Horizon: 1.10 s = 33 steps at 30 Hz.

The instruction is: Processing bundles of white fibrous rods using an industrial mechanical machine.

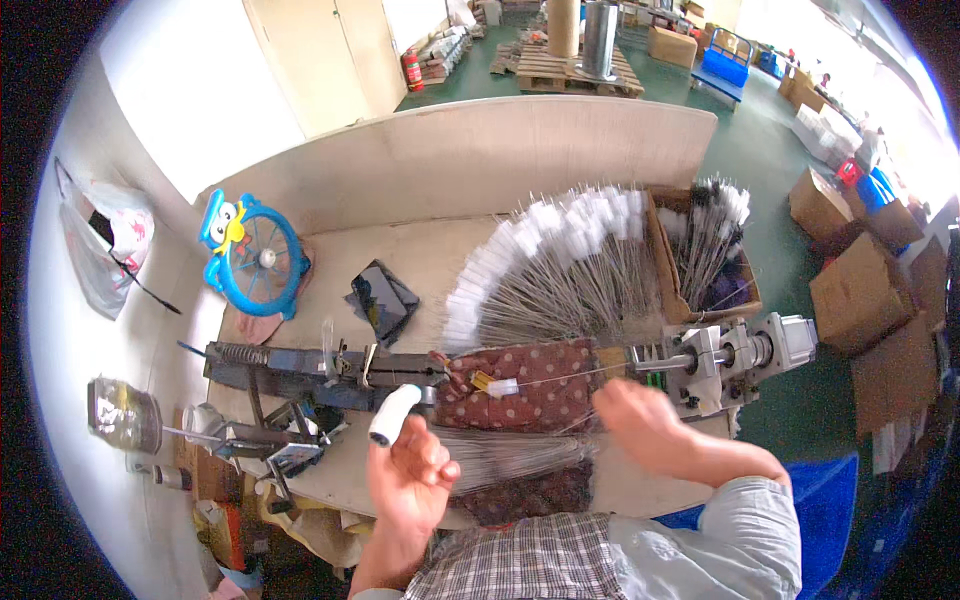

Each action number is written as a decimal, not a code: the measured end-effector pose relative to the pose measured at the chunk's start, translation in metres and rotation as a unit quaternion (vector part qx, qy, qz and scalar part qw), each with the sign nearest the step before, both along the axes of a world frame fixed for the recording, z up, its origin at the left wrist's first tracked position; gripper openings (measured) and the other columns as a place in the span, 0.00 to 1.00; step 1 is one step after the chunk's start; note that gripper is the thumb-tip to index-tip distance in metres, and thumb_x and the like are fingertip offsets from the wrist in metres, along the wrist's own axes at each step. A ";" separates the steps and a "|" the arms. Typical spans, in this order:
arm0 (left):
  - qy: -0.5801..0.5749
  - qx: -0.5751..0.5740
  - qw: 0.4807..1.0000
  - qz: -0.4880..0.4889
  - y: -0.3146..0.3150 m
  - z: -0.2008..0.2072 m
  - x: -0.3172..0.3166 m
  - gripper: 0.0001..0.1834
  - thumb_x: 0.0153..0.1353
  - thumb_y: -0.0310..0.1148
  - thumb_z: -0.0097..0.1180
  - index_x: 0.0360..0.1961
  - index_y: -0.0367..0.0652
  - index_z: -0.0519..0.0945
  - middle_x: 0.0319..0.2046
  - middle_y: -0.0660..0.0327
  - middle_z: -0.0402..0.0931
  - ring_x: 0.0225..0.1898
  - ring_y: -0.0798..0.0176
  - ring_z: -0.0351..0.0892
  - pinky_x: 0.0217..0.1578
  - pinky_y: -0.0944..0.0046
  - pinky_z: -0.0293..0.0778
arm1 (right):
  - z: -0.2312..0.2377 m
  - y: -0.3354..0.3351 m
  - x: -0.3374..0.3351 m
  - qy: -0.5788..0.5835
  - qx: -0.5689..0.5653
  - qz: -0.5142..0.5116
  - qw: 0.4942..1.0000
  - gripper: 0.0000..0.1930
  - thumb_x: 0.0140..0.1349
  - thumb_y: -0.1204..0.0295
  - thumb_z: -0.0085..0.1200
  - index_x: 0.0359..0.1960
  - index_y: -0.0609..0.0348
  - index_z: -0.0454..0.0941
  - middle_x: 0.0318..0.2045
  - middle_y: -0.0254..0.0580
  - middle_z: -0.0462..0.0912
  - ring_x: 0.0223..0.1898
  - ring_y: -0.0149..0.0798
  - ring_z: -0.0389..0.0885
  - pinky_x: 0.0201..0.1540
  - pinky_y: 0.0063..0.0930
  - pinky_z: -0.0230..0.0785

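My left hand point(412, 475) is palm up with its fingers loosely curled and nothing visible in them. Its thumb is by the dark lower end of a white curved handle point(398, 410) on the machine; whether they touch I cannot tell. Right of the handle, a small white-bristled brush point(503, 387) with a thin wire stem lies across a brown dotted cloth point(560, 400), beside a yellow piece point(483, 381). My right hand point(640, 418), slightly blurred, has its fingers drawn together just below the stem's right end. What they hold, if anything, is hidden.
White-tipped wire brushes point(560, 260) fan out behind the cloth, beside a cardboard box point(672, 270) of more brushes. Bare wires point(515, 458) lie nearest me. Machine parts stand left point(290, 370) and right point(715, 355). A blue fan point(258, 260) and black pouch point(384, 302) sit farther back.
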<state>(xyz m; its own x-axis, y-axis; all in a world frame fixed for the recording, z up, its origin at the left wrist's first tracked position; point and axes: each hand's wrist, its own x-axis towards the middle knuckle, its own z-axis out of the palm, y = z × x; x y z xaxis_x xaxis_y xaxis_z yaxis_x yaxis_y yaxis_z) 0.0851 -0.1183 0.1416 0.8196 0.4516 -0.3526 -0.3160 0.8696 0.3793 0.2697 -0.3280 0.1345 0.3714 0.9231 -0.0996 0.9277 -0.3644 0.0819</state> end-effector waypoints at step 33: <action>0.184 0.850 0.493 -0.011 -0.012 -0.071 0.040 0.08 0.53 0.31 0.59 0.34 0.40 0.81 0.33 0.58 0.79 0.30 0.59 0.79 0.33 0.64 0.75 | -0.003 0.108 0.037 0.218 0.350 0.200 0.889 0.08 0.45 0.64 0.57 0.15 0.51 0.74 0.17 0.29 0.72 0.28 0.37 0.71 0.34 0.30 0.68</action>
<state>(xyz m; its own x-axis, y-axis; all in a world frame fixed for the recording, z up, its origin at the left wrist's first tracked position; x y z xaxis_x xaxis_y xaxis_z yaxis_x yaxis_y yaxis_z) 0.1255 -0.1301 0.0703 0.8531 0.3424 0.3937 0.0480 -0.8028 0.5943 0.3065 -0.2203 0.1317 0.0672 0.8654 0.4965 0.8822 0.1809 -0.4348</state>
